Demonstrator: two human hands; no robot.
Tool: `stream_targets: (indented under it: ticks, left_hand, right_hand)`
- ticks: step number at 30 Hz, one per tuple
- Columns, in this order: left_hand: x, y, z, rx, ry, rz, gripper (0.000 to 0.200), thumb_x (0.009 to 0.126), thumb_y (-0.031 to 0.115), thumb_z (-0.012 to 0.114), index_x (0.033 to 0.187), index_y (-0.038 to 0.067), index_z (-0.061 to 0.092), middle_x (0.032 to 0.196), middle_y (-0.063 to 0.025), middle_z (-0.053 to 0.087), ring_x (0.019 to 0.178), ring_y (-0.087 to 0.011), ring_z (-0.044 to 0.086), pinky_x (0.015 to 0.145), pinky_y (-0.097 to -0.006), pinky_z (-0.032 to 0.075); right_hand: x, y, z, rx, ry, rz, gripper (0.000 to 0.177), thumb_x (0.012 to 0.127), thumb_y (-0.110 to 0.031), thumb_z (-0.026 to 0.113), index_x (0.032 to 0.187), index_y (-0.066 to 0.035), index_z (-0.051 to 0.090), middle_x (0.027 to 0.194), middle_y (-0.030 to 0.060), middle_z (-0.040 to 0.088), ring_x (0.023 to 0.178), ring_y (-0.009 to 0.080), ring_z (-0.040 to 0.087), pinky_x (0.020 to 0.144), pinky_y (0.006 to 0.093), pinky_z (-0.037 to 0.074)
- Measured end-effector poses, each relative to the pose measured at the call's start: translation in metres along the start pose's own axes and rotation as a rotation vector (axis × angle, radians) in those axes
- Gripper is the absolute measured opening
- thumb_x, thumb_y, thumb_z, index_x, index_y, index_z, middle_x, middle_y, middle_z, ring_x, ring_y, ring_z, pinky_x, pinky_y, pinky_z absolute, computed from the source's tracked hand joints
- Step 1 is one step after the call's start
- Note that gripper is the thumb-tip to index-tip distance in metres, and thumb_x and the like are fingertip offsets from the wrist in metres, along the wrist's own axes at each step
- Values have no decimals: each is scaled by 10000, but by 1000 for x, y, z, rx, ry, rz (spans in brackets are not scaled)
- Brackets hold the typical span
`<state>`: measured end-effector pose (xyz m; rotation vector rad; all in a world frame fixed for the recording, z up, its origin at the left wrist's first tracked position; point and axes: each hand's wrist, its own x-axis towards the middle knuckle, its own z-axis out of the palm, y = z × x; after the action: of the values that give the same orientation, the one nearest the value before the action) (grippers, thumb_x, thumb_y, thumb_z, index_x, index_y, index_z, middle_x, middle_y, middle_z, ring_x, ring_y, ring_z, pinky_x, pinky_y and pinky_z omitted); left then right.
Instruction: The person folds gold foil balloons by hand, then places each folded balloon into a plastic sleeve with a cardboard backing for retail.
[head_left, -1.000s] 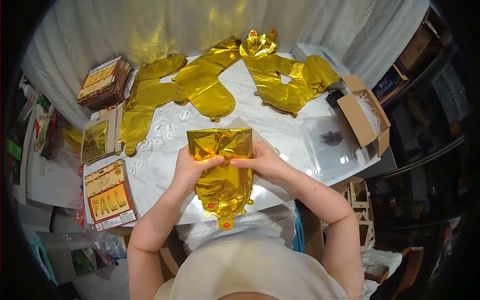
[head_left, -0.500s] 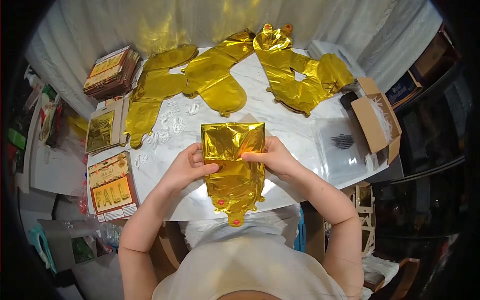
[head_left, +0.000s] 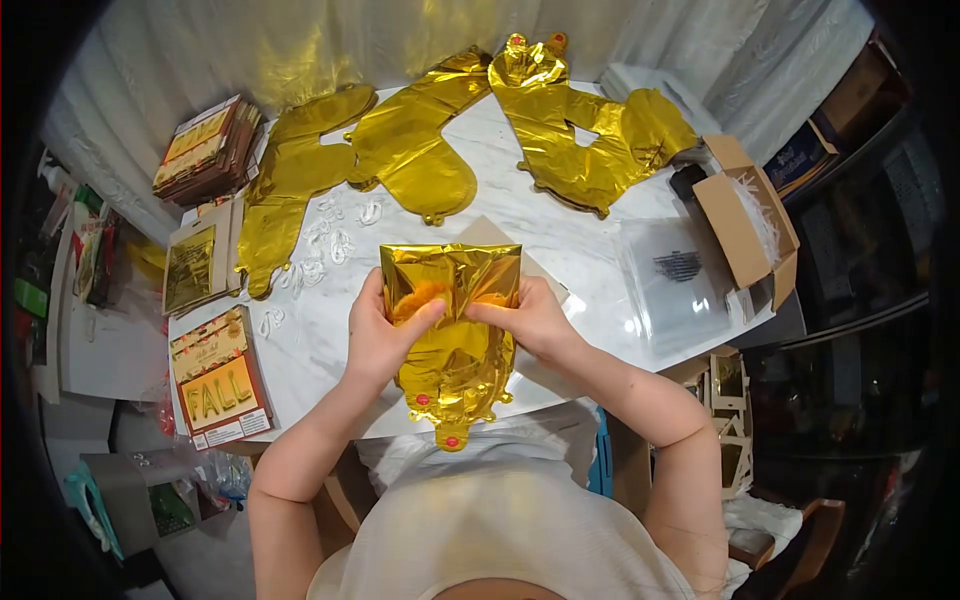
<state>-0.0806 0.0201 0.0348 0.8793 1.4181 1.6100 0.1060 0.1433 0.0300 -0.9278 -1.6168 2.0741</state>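
Note:
A gold foil balloon (head_left: 455,350), flat and partly folded over, is held between both hands at the table's front edge. My left hand (head_left: 392,325) grips its left side, thumb pressed on the folded upper part. On the right side my right hand (head_left: 530,318) closes on it in the same way, its thumb pointing inward. Fingers of both hands are hidden behind the foil. The lower end hangs toward my body and shows red dots on its tabs. Behind the balloon, a grey-beige card (head_left: 490,232) lies on the table.
Flat gold letter balloons (head_left: 415,165) lie across the back of the marble-patterned table (head_left: 400,240). Bundles of white string (head_left: 340,245) lie at left, near FALL packages (head_left: 220,380) and a package stack (head_left: 205,145). Clear plastic sleeves (head_left: 670,285) and an open cardboard box (head_left: 745,235) are at right.
My left hand has shifted its grip higher and its thumb now presses on the folded foil. The top fold looks wider. The view has shifted slightly.

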Motion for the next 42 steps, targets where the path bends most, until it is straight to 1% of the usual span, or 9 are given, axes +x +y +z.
stream_targets:
  ticks: [7, 13, 17, 20, 27, 35, 37, 39, 42]
  left_hand:
    - [0, -1, 7, 241, 97, 32, 569, 804, 69, 947, 1229, 7, 573, 1165, -105, 752, 1017, -175, 747, 921, -330, 602]
    - [-1, 5, 4, -146, 42, -197, 521, 853, -22, 878, 1282, -5, 583, 1186, -104, 752, 1031, -173, 749, 925, -343, 621]
    - [-6, 9, -1, -195, 23, -309, 510, 880, -57, 837, 1324, -2, 593, 1202, -92, 750, 1039, -170, 749, 920, -341, 628]
    - [-9, 17, 2, -260, -13, -374, 492, 887, -60, 828, 1320, 5, 605, 1197, -84, 751, 1035, -168, 748, 915, -341, 631]
    - [-7, 9, 4, -288, -62, -426, 486, 897, -71, 815, 1319, 6, 587, 1210, -89, 741, 1052, -168, 738, 924, -345, 629]
    - [-28, 19, -9, 478, -127, -105, 631, 949, 156, 826, 1433, -25, 463, 1265, -197, 676, 1162, -320, 698, 976, -401, 577]
    - [-35, 26, -17, 1128, 19, 430, 575, 959, 149, 792, 1430, -24, 511, 1286, -230, 654, 1229, -393, 645, 1045, -442, 535]
    - [-28, 28, -26, 1080, 7, 445, 471, 916, 89, 770, 1352, -11, 624, 1328, -223, 640, 1283, -425, 596, 1092, -473, 498]
    - [-13, 14, -50, 1126, -422, 717, 384, 886, 39, 728, 1268, 14, 702, 1334, -169, 668, 1286, -388, 619, 1108, -476, 501]
  right_hand:
    - [0, 9, 1, -4, 0, -53, 242, 971, -64, 790, 1195, 22, 758, 1117, 76, 799, 996, 134, 737, 917, 300, 582]
    - [-19, 17, 4, 280, -40, -267, 368, 1043, -59, 682, 1387, 17, 575, 1371, 129, 675, 1152, 125, 684, 939, 308, 574]
    - [-41, 16, -15, -20, 107, -434, 390, 1044, 17, 564, 1427, -58, 546, 1532, 181, 465, 1267, 251, 645, 996, 356, 566]
    - [-33, 17, -35, -1191, 118, -1222, 449, 915, -13, 694, 1328, -189, 682, 1552, 152, 470, 1392, 367, 526, 1130, 482, 499]
    - [-44, -5, -20, -1568, -22, -1340, 406, 925, -209, 712, 1329, -258, 715, 1411, 5, 678, 1315, 208, 628, 1205, 455, 437]
    - [-24, 18, -30, -1358, -165, -1321, 331, 880, -145, 712, 1207, -142, 759, 1225, 35, 748, 1165, 197, 706, 1149, 464, 513]
    - [-23, 19, -30, -1352, -179, -1304, 330, 873, -146, 714, 1200, -137, 760, 1228, 36, 749, 1163, 197, 705, 1149, 466, 514]
    - [-20, 17, -32, -1351, -193, -1292, 329, 866, -147, 716, 1192, -133, 762, 1230, 38, 750, 1161, 197, 703, 1149, 468, 515]
    - [-20, 17, -30, -1340, -209, -1267, 333, 859, -145, 718, 1189, -126, 762, 1253, 41, 750, 1177, 195, 701, 1158, 474, 510]
